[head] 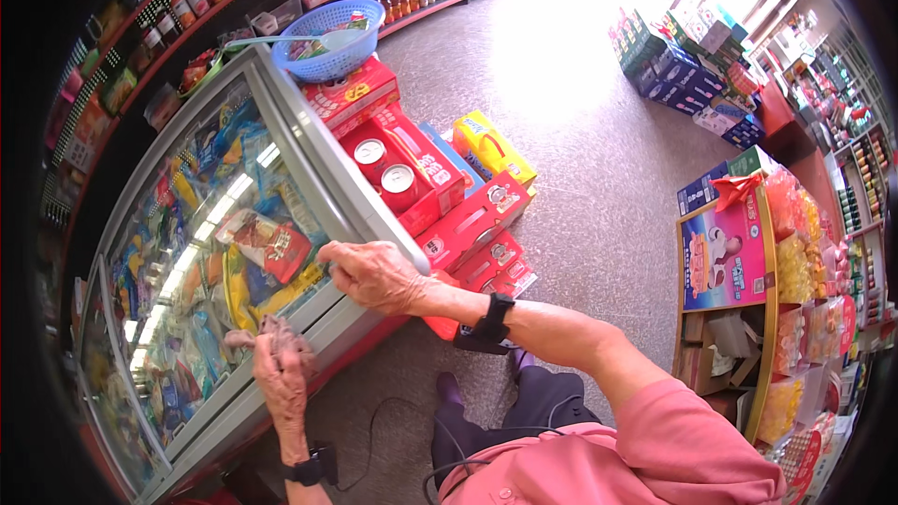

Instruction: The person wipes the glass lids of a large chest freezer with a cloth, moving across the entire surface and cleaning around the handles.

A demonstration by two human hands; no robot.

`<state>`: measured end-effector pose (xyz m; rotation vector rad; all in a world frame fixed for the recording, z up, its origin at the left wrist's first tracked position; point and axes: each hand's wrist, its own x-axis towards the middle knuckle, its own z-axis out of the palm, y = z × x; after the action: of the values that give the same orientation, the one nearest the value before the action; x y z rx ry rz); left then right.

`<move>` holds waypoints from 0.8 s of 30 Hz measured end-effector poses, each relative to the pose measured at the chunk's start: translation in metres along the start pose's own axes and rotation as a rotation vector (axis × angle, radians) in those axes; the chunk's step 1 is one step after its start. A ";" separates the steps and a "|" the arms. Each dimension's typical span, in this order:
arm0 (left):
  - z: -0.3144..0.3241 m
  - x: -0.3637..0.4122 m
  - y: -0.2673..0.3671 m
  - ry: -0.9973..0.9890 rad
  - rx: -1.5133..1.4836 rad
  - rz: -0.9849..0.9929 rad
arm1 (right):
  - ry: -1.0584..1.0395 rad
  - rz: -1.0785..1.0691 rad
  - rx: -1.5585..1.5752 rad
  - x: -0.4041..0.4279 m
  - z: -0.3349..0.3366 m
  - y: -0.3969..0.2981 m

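My left hand (280, 373) holds a crumpled greyish-brown cloth (284, 345) against the near edge of a chest freezer's glass top. Over the freezer's front right corner, my right hand (375, 277) rests with curled fingers by the grey frame (337, 312); whether the fingers grip anything is hidden. Under the glass lid (203, 231), which reflects ceiling lights, lie many wrapped frozen goods. Among them a red and white packet (270, 242) sits near my right hand, above a yellow and blue wrapper (245, 287).
A blue plastic basket (326, 70) with a ladle stands at the freezer's far corner. Red drink cartons (428, 161), one with two cans (398, 180), are stacked beside the freezer. A candy display (793, 259) stands right. A black cable (372, 428) trails over the floor.
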<state>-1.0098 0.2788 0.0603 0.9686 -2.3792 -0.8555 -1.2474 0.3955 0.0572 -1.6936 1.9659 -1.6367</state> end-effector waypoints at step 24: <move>0.078 0.027 0.108 0.141 -0.517 -0.006 | 0.444 0.025 0.479 -0.011 -0.030 -0.003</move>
<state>-1.1236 0.3498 0.0825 0.7906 -1.8920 -1.2733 -1.2598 0.4239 0.0663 -1.2003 1.5268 -2.3883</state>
